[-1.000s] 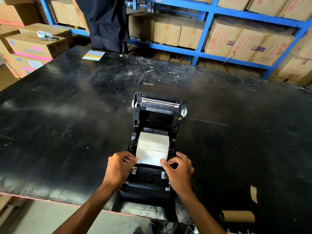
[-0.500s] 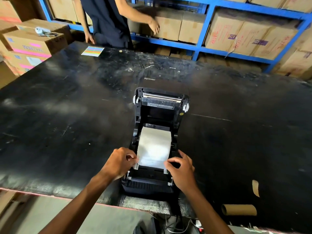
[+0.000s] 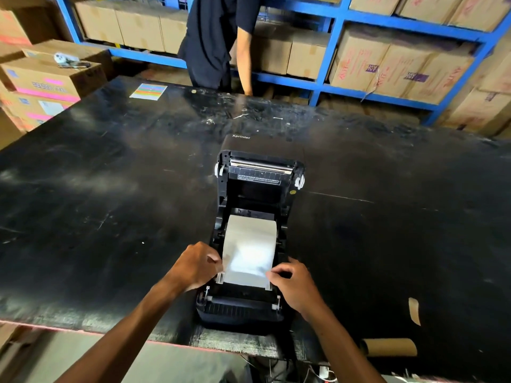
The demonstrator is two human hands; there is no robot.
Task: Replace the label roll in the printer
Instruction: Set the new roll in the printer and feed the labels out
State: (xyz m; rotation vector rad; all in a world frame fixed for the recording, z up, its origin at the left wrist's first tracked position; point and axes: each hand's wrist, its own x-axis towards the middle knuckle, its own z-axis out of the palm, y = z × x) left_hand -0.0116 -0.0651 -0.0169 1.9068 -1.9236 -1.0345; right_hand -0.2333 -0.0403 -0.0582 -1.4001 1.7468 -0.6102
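A black label printer (image 3: 250,310) stands at the near edge of the black table (image 3: 110,203), its lid (image 3: 260,172) swung up and back. A white label roll (image 3: 250,244) lies in the open bay, with its loose strip drawn toward me over the front guides. My left hand (image 3: 196,265) pinches the strip's left edge. My right hand (image 3: 294,283) pinches its right edge near the front. The strip's end lies between the two grey guide tabs.
An empty cardboard core (image 3: 390,347) and a torn brown scrap (image 3: 414,310) lie at the near right. A striped coloured sheet (image 3: 148,91) lies far left. Another person (image 3: 215,40) stands beyond the table by blue shelves (image 3: 387,23) of cartons. Stacked boxes (image 3: 47,78) stand at left.
Both hands have drawn the label strip a little farther forward over the guides. The person beyond the table has shifted to the right.
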